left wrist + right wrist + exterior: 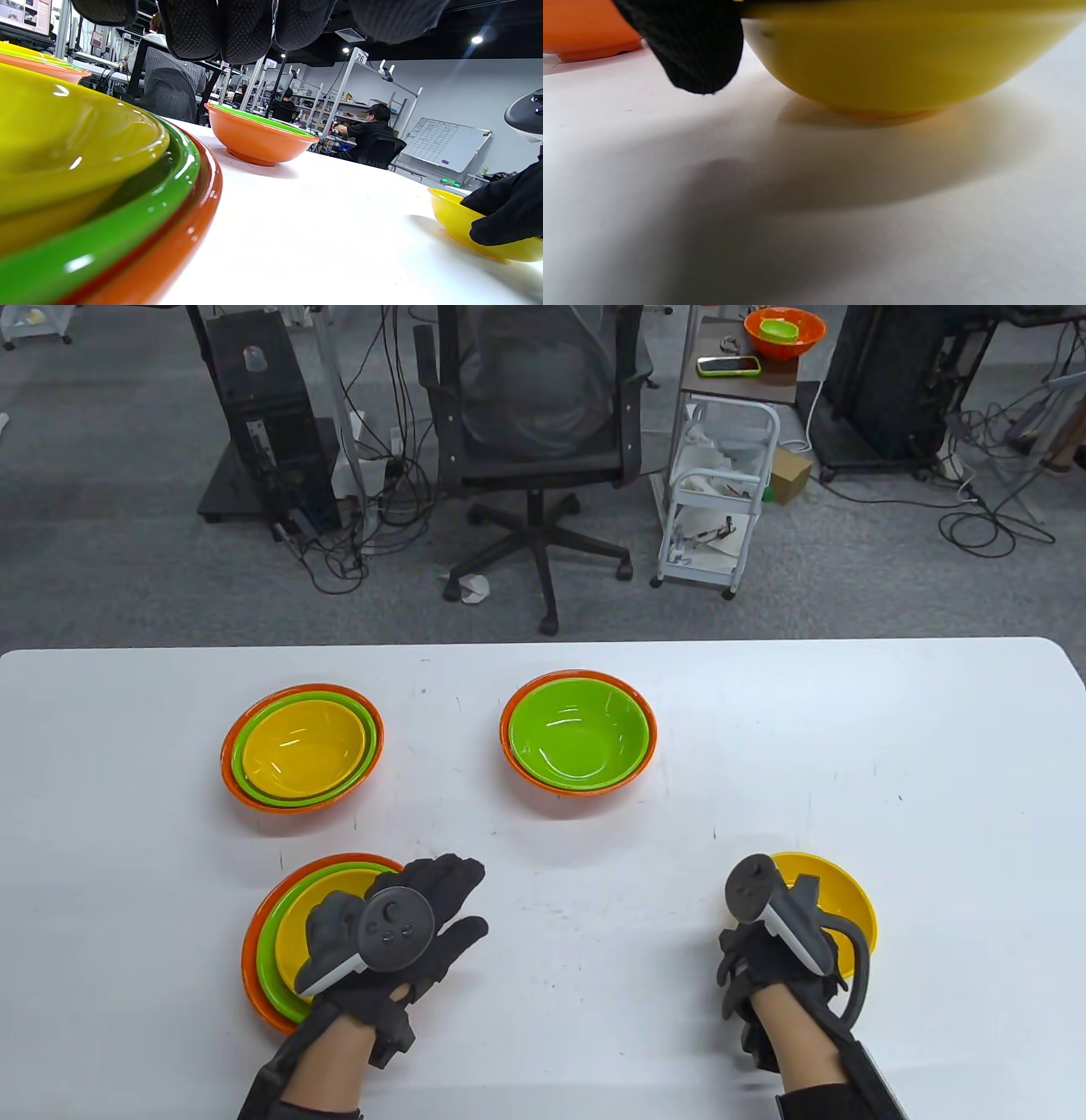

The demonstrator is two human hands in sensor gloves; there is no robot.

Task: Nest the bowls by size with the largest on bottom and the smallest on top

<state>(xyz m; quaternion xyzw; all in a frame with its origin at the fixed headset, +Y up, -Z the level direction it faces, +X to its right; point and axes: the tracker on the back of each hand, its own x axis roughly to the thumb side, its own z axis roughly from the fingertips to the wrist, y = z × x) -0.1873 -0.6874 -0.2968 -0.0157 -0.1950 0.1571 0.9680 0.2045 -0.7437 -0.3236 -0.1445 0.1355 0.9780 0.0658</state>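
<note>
Two gloved hands work over a white table set with coloured bowls. The right hand grips a lone yellow bowl at its near-left rim, near the table's front right; the wrist view shows the bowl's foot resting on the table, with one fingertip hanging just outside its wall. The left hand lies open, fingers spread flat and pointing forward, over the right edge of the front-left stack, where yellow sits in green and green in orange; whether the palm touches the stack cannot be told. Behind it stands a second stack in the same order, orange outermost, yellow innermost. At the table's centre rear a green bowl sits nested in an orange bowl, well apart from both hands. Beyond the table are an office chair and a white cart on grey carpet.
</note>
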